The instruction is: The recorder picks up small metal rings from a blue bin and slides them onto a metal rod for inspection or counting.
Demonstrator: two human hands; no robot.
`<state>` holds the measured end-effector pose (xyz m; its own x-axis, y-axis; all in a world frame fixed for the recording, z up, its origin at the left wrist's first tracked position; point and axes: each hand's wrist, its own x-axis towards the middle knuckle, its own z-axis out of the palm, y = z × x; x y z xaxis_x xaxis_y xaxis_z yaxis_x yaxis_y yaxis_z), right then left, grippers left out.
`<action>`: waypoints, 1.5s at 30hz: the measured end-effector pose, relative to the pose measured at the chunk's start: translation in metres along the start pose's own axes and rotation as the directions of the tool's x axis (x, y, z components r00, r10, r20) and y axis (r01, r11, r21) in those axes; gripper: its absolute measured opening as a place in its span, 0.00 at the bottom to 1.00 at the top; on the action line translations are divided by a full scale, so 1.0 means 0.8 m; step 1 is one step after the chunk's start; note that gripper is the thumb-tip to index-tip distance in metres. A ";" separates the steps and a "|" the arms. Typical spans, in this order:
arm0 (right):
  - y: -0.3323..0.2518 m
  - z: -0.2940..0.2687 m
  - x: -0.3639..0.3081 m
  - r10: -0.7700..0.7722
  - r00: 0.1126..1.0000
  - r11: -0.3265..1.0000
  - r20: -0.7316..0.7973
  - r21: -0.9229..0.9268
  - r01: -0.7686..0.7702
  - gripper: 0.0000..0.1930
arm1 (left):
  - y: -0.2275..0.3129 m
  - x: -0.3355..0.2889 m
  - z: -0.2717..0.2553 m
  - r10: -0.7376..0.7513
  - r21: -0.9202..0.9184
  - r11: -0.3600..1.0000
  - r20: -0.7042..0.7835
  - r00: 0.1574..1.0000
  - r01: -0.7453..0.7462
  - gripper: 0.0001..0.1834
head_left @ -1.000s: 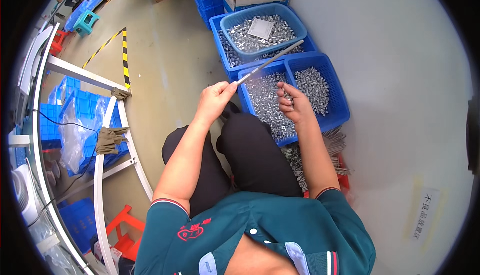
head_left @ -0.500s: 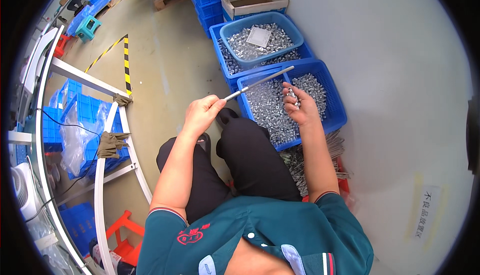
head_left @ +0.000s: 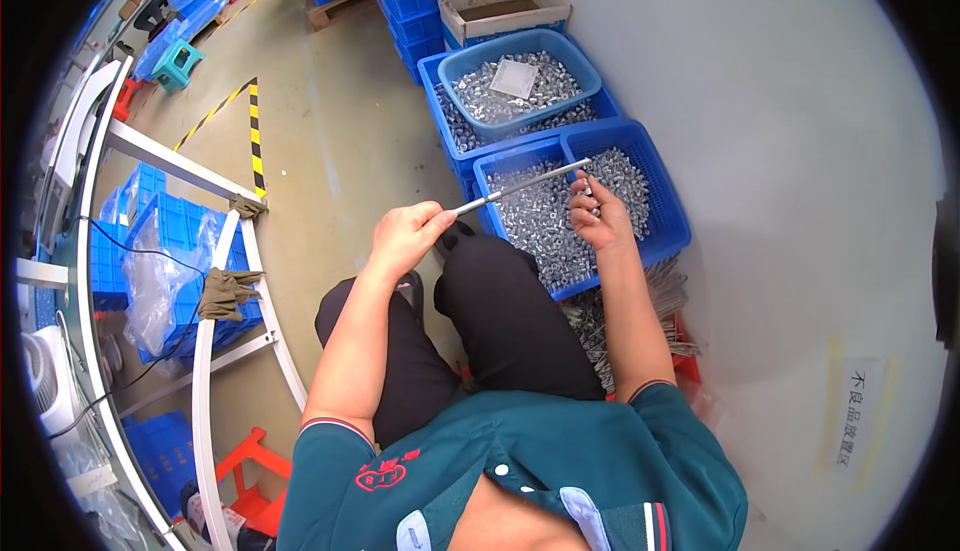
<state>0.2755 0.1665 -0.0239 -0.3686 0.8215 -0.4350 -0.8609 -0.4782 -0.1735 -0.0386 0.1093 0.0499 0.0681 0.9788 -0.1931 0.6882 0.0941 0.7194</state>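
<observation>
My left hand (head_left: pixel 408 238) is closed round one end of a thin metal rod (head_left: pixel 528 184), which slants up to the right over a blue bin (head_left: pixel 676 213). A short sleeve-like piece sits on the rod a little way from my fist. Close to the rod's far end is my right hand (head_left: pixel 606 221), its fingers curled round several small silver metal nuts (head_left: pixel 588 191). The bin below holds many loose nuts (head_left: pixel 540 221) in two compartments. Whether the rod tip touches a nut is too small to tell.
Behind stands another blue bin with a light-blue basin (head_left: pixel 596 76) of metal parts, then a cardboard box (head_left: pixel 555 1) and stacked blue crates (head_left: pixel 410 26). Many thin metal rods (head_left: pixel 660 296) lie by my right forearm. A white wall (head_left: pixel 780 201) bounds the right, a white frame (head_left: pixel 205 391) the left.
The rod's far end has dropped slightly toward my right fingertips, so the rod lies at a flatter slant. My right fingers have shifted a little around the nuts.
</observation>
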 end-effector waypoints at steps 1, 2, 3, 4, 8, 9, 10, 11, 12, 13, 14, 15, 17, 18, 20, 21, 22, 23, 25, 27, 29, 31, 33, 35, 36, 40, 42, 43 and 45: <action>-0.001 -0.003 0.000 0.013 1.000 1.000 0.002 0.008 -0.013 0.09 | 0.002 0.001 0.001 -0.012 0.017 1.000 0.009 1.000 0.012 0.18; -0.003 -0.006 0.000 0.015 1.000 1.000 -0.005 0.002 -0.015 0.09 | 0.005 0.002 0.000 -0.012 0.018 1.000 0.013 1.000 0.012 0.18; -0.003 -0.009 0.000 0.014 1.000 1.000 -0.007 0.004 -0.013 0.09 | 0.009 0.003 0.000 -0.017 0.052 0.999 0.020 1.000 0.016 0.18; -0.002 -0.008 -0.001 0.003 1.000 1.000 0.008 -0.007 -0.003 0.09 | 0.011 0.003 0.000 -0.024 0.086 0.996 0.026 0.999 0.021 0.18; 0.001 0.012 -0.007 -0.027 0.998 0.999 -0.057 -0.025 0.026 0.09 | 0.010 0.003 0.002 -0.005 0.103 0.995 0.041 0.999 0.000 0.18; -0.001 0.009 -0.005 -0.028 0.998 0.999 -0.054 -0.025 0.026 0.09 | 0.009 0.003 0.001 -0.012 0.105 0.994 0.042 0.999 0.007 0.18; -0.005 0.009 -0.006 0.018 0.998 0.999 0.064 -0.040 -0.015 0.09 | 0.008 0.002 0.002 -0.016 0.105 0.994 0.044 0.999 0.011 0.19; -0.008 0.008 -0.006 0.065 0.982 0.997 0.180 -0.061 -0.055 0.09 | 0.008 0.002 0.003 -0.012 0.105 0.994 0.044 0.999 0.007 0.19; -0.012 0.008 -0.007 0.042 0.986 0.995 0.163 -0.092 -0.027 0.09 | 0.007 0.002 0.005 0.011 0.069 0.998 0.011 1.000 -0.012 0.18; -0.012 0.011 -0.008 0.041 0.985 0.995 0.166 -0.093 -0.026 0.09 | 0.005 0.002 0.005 0.030 0.034 0.999 -0.024 0.999 -0.029 0.18; -0.012 0.015 -0.009 0.028 0.987 0.994 0.159 -0.111 -0.010 0.09 | 0.004 0.001 0.005 0.031 0.034 0.999 -0.026 0.999 -0.031 0.18; -0.012 0.018 -0.011 0.014 0.988 0.992 0.152 -0.128 0.006 0.09 | 0.003 0.001 0.005 0.039 0.034 0.999 -0.024 0.999 -0.038 0.18; -0.010 0.026 -0.014 -0.015 0.989 0.985 0.146 -0.166 0.039 0.09 | 0.002 0.001 0.005 0.047 0.033 0.998 -0.024 0.999 -0.046 0.18; -0.010 0.030 -0.015 -0.044 0.990 0.977 0.137 -0.203 0.071 0.09 | 0.003 0.001 0.006 0.047 0.031 0.998 -0.020 0.999 -0.046 0.18; -0.009 0.036 -0.018 -0.053 0.987 0.961 0.151 -0.260 0.092 0.09 | 0.003 0.001 0.007 0.048 0.028 0.998 -0.018 0.999 -0.048 0.18; -0.009 0.039 -0.019 -0.062 0.985 0.942 0.163 -0.316 0.111 0.09 | 0.004 0.001 0.007 0.046 0.029 0.999 -0.018 0.999 -0.046 0.18; -0.008 0.045 -0.022 -0.061 0.985 0.942 0.164 -0.317 0.111 0.09 | 0.003 0.001 0.007 0.043 0.030 0.999 -0.018 0.999 -0.043 0.18; -0.008 0.051 -0.025 -0.118 0.982 0.890 0.147 -0.423 0.171 0.09 | 0.002 0.001 0.007 0.043 0.030 0.999 -0.020 0.999 -0.042 0.18; -0.005 0.064 -0.029 -0.176 0.975 0.820 0.138 -0.527 0.223 0.09 | 0.000 0.001 0.008 0.055 0.020 0.998 -0.030 0.998 -0.054 0.18; -0.001 0.076 -0.030 -0.413 0.899 0.501 0.143 -0.789 0.355 0.08 | 0.002 0.002 0.006 0.051 0.018 0.999 -0.033 0.998 -0.050 0.18; 0.002 0.088 -0.033 -0.430 0.889 0.466 0.160 -0.804 0.370 0.08 | 0.001 0.002 0.004 0.044 0.018 0.999 -0.037 0.998 -0.043 0.18; 0.000 0.093 -0.033 -0.448 0.876 0.430 0.179 -0.816 0.387 0.08 | 0.000 0.001 0.001 0.031 -0.024 0.999 -0.048 0.998 -0.032 0.18; -0.008 0.096 -0.033 -0.369 0.913 0.400 0.177 -0.856 0.328 0.07 | 0.000 -0.001 0.003 0.043 -0.017 0.999 -0.075 0.996 -0.045 0.17; -0.001 0.104 -0.033 -0.422 0.890 0.346 0.172 -0.877 0.333 0.07 | 0.001 -0.003 0.005 0.054 -0.010 0.998 -0.105 0.993 -0.056 0.17; 0.003 0.108 -0.034 -0.476 0.864 0.293 0.165 -0.897 0.332 0.07 | 0.003 -0.003 0.007 0.074 -0.015 0.997 -0.121 0.990 -0.077 0.17; 0.010 0.116 -0.039 -0.281 0.946 0.583 0.163 -0.753 0.304 0.09 | 0.002 0.001 0.006 0.088 -0.032 0.995 -0.126 0.988 -0.092 0.17; 0.011 0.114 -0.039 -0.202 0.964 0.706 0.175 -0.656 0.267 0.10 | -0.001 0.003 0.008 0.074 -0.051 0.995 -0.127 0.989 -0.081 0.18; 0.009 0.111 -0.040 -0.126 0.973 0.810 0.193 -0.547 0.213 0.12 | -0.001 0.005 0.010 0.062 -0.071 0.995 -0.122 0.991 -0.072 0.18; 0.007 0.098 -0.036 -0.051 0.972 0.872 0.231 -0.465 0.156 0.13 | -0.002 0.009 0.011 0.060 -0.112 0.991 -0.117 0.991 -0.073 0.19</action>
<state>0.2538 0.1641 0.0568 -0.3955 0.8942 -0.2097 -0.6449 -0.4330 -0.6298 -0.0330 0.1143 0.0411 0.0242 0.9972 -0.0708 0.5966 0.0424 0.8014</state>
